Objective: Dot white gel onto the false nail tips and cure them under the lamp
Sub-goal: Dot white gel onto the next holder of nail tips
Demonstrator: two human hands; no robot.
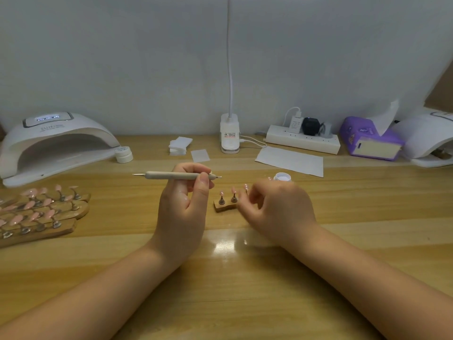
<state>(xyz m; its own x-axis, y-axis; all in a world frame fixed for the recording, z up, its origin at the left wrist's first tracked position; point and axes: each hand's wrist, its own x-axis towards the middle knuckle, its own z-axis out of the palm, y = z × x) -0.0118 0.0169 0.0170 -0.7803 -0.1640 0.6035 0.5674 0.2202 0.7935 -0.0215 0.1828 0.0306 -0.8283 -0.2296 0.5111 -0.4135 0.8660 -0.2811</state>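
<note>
While left hand (182, 207) pinches slim matte dotting pen (176, 175), right hand (277, 207) hovers

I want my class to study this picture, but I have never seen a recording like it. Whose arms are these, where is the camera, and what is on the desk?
There is one picture, taken by a camera worn on a person's head, looking down at their own two bare hands. No machine is involved.

The left hand pinches a dotting pen, held level above the wooden table. The right hand has curled fingers over a small wooden stand carrying pink false nail tips; whether it grips anything is unclear. Behind it sits an open jar of white gel.

On the left are a white curing lamp, a closed jar and more stands of nail tips. At the back are wipes, a clip lamp, a power strip and a tissue pack.
</note>
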